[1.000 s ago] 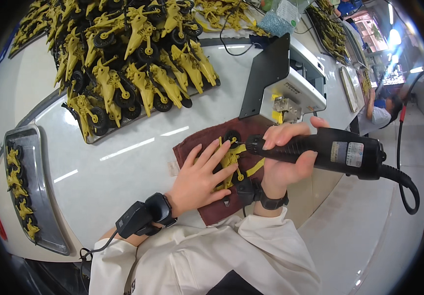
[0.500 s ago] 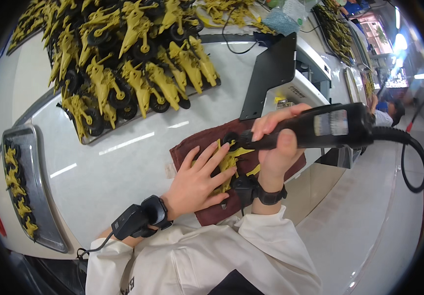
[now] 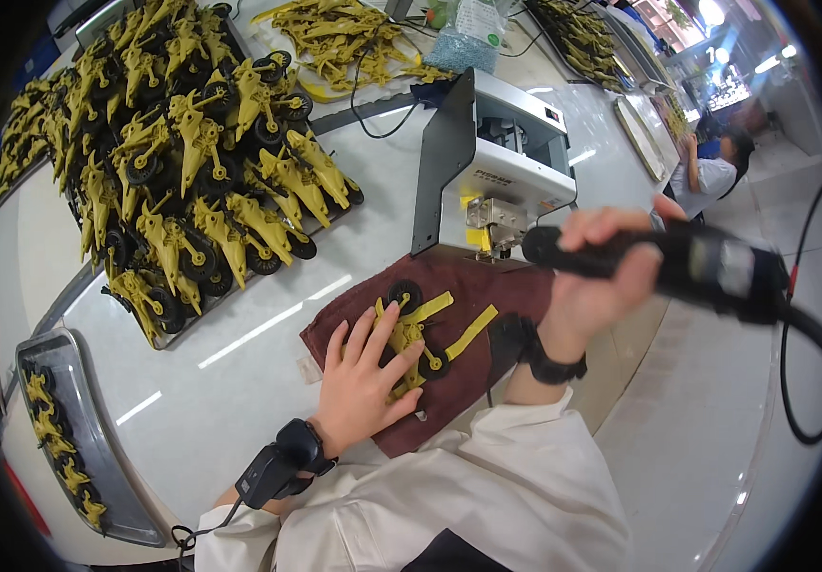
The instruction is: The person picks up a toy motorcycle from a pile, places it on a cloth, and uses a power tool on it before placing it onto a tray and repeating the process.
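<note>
"Status?"
"Left hand [image 3: 359, 386] spread on yellow toy [image 3: 414, 336]; right hand [image 3: 604, 284] wrapped round black power tool [image 3: 728, 269], tip off the toy."
"Toy location?"
"Maroon cloth [image 3: 449, 404], white worktop [image 3: 249, 386], near boxy machine [image 3: 497, 183]."

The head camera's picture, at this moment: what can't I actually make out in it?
Head view: part of the yellow-and-black model is hidden beneath the left hand.
Head view: blur smears the black handheld tool, so whether its tip touches the silver machine is unclear.
Head view: the tool's cable is lost at the dark rim; its end doesn't show.
Head view: models on top cover the lower ones in the pile.
</note>
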`<state>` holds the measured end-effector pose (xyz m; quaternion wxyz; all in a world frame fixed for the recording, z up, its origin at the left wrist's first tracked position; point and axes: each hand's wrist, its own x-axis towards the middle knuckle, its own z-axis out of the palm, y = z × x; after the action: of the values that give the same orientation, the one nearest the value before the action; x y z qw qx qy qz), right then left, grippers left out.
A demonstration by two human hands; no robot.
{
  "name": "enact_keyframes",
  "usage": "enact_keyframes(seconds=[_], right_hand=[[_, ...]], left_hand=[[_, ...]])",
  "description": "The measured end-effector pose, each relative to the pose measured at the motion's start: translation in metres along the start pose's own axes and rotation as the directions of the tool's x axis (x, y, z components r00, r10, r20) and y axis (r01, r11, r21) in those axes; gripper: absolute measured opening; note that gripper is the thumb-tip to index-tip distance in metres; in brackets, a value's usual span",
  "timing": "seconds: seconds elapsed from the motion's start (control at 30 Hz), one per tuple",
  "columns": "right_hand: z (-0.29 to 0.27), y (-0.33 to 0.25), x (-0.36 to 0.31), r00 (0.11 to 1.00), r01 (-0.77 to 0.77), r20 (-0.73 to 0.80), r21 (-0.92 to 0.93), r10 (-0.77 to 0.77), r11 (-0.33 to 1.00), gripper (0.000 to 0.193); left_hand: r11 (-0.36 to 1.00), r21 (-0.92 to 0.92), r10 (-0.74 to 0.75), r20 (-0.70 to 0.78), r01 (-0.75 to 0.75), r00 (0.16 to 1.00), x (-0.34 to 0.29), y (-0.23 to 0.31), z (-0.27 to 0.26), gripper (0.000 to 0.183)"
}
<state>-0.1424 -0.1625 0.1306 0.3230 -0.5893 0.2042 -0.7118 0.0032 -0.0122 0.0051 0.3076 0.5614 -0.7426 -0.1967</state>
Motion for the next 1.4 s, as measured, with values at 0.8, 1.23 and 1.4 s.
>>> enact_keyframes(seconds=[0.8, 1.23, 1.4], right_hand=[[-0.027, -0.036, -0.104, 0.935, -0.330, 0.200, 0.181, 0.293, 0.927, 0.064], [-0.018, -0.025, -0.118, 0.870, -0.389, 0.365, 0.092, 0.332, 0.917, 0.050], [-0.016, -0.021, -0.114, 0.875, -0.349, 0.366, 0.025, 0.317, 0.937, 0.053]], left_hand=[[1.000, -0.017, 0.018, 0.000, -0.018, 1.000, -0.004, -0.005, 0.000, 0.056], [1.000, -0.001, 0.003, 0.033, -0.003, 0.999, -0.003, -0.004, -0.001, 0.059], [1.000, 0.016, -0.007, 0.048, 0.007, 0.999, -0.006, -0.004, -0.003, 0.058]])
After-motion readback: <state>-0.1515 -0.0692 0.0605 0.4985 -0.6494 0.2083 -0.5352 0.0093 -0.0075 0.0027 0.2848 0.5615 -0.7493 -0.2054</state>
